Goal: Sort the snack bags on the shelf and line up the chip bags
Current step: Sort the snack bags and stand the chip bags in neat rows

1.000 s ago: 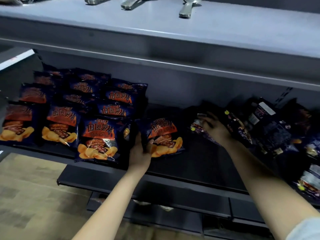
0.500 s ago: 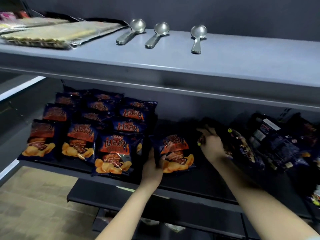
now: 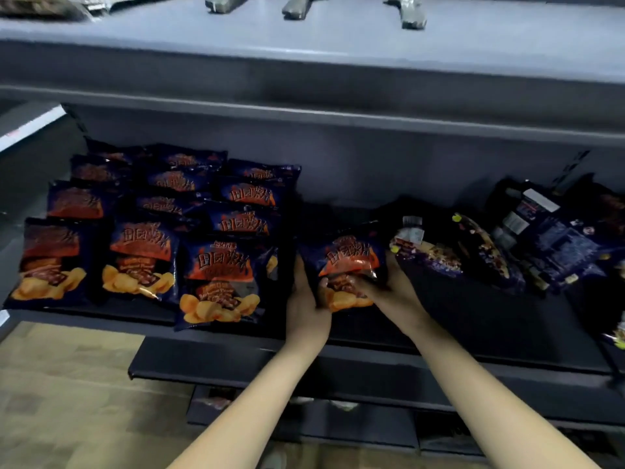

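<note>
A dark blue chip bag [image 3: 348,258] with orange flames and chips stands on the dark shelf [image 3: 473,319], just right of three rows of matching chip bags [image 3: 216,275]. My left hand [image 3: 304,299] grips its left edge. My right hand [image 3: 389,289] holds its lower right side, fingers curled over the front. A loose heap of other dark snack bags [image 3: 490,252] lies further right on the same shelf.
A grey upper shelf [image 3: 338,55] overhangs the bags, with three metal spoon handles [image 3: 297,8] on it. A lower dark ledge [image 3: 236,363] juts out below. Tan floor [image 3: 61,401] shows at bottom left.
My right hand left the heap of snack bags on the right and came over to the lone chip bag, which both hands now hold. The camera tilted down.
</note>
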`<state>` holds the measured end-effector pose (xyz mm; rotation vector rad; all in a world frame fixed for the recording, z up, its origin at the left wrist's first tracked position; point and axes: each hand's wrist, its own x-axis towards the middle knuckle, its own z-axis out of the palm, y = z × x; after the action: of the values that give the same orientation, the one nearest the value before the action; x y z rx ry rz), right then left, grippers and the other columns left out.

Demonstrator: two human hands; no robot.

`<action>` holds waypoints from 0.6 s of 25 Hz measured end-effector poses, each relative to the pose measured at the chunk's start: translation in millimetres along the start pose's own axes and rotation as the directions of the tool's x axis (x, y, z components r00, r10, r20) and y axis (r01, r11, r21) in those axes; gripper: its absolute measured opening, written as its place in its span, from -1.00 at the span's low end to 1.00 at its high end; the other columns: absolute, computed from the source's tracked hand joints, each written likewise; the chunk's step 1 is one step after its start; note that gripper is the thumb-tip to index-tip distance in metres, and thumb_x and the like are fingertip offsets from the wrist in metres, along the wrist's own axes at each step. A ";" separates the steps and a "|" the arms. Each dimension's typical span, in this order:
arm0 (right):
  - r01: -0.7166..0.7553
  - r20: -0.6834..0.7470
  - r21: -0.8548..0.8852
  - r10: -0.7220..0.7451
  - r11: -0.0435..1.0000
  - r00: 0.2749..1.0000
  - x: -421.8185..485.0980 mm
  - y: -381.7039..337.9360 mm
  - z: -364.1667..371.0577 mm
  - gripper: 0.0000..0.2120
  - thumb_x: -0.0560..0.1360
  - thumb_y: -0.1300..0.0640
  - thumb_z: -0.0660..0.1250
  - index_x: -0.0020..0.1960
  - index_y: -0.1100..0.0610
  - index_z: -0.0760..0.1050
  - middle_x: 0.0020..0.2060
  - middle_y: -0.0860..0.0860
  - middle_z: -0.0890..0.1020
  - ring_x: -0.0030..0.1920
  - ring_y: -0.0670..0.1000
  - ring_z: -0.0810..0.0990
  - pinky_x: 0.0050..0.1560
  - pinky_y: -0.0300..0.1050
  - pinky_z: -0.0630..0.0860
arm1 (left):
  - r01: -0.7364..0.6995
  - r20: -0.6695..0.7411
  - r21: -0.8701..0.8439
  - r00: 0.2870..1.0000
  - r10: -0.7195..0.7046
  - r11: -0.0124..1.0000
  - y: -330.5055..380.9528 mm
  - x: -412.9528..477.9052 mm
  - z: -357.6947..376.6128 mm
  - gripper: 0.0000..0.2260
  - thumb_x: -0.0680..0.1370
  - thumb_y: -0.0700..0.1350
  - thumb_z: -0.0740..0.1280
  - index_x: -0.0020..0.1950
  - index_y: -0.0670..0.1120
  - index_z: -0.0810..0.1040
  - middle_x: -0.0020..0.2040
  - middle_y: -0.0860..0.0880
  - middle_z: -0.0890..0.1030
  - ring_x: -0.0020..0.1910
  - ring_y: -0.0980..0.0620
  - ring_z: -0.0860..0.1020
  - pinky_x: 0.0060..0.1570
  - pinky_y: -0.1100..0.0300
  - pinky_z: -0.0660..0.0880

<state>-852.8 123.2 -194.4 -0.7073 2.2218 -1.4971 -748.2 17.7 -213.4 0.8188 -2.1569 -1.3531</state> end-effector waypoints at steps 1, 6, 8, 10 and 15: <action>-0.005 -0.039 0.011 0.006 1.000 0.999 -1.7 1.0 3.7 -0.45 0.38 0.14 0.48 0.28 0.00 0.33 0.03 -0.17 0.56 0.02 -0.32 0.51 0.00 -0.51 0.39 | -0.028 -0.016 -0.013 0.999 0.028 1.000 -2.6 -0.9 1.0 -0.45 0.62 -0.03 0.10 0.52 0.04 -0.11 0.46 -0.05 0.30 0.35 -0.01 0.38 0.16 0.37 0.27; -0.035 -0.162 0.038 0.041 0.999 0.986 -3.8 5.9 15.6 -0.50 0.38 0.16 0.48 0.24 0.02 0.34 0.02 -0.13 0.58 0.08 -0.12 0.55 0.11 -0.25 0.45 | -0.086 -0.055 -0.054 0.995 0.083 0.995 -7.3 -2.8 1.2 -0.48 0.62 -0.09 0.11 0.53 0.02 -0.03 0.52 -0.02 0.15 0.47 0.10 0.15 0.35 0.36 0.10; -0.037 -0.178 0.071 0.049 0.997 0.983 -0.4 1.1 16.7 -0.52 0.38 0.18 0.48 0.21 0.01 0.35 0.03 -0.10 0.57 0.10 -0.10 0.53 0.09 -0.25 0.43 | -0.109 -0.011 -0.010 0.994 0.109 0.994 -5.5 -2.9 0.9 -0.46 0.62 -0.16 0.13 0.53 0.00 -0.05 0.53 -0.03 0.10 0.49 0.09 0.10 0.37 0.34 0.07; -0.023 -0.192 0.083 0.039 0.996 0.981 1.5 -2.9 15.7 -0.54 0.39 0.23 0.46 0.17 -0.04 0.35 0.00 -0.15 0.56 0.08 -0.12 0.52 0.05 -0.30 0.40 | -0.153 0.034 0.099 0.988 0.150 0.983 1.2 2.9 2.4 -0.37 0.57 -0.27 0.18 0.53 -0.03 -0.09 0.54 -0.07 0.04 0.51 0.03 0.05 0.43 0.23 0.06; 0.038 -0.218 0.133 -0.009 0.990 0.976 26.4 -21.6 13.5 -0.39 0.40 0.42 0.29 0.37 0.04 0.28 0.14 -0.10 0.55 0.17 -0.11 0.51 0.12 -0.36 0.45 | -0.205 -0.004 0.109 0.978 0.206 0.973 28.0 52.2 2.3 -0.27 0.47 -0.31 0.30 0.53 -0.10 -0.01 0.52 -0.11 0.14 0.49 -0.03 0.13 0.45 0.03 0.15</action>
<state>-862.3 90.8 -180.0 -0.5521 2.2431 -1.7954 -793.7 -7.7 -185.2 0.6221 -2.2488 -1.1317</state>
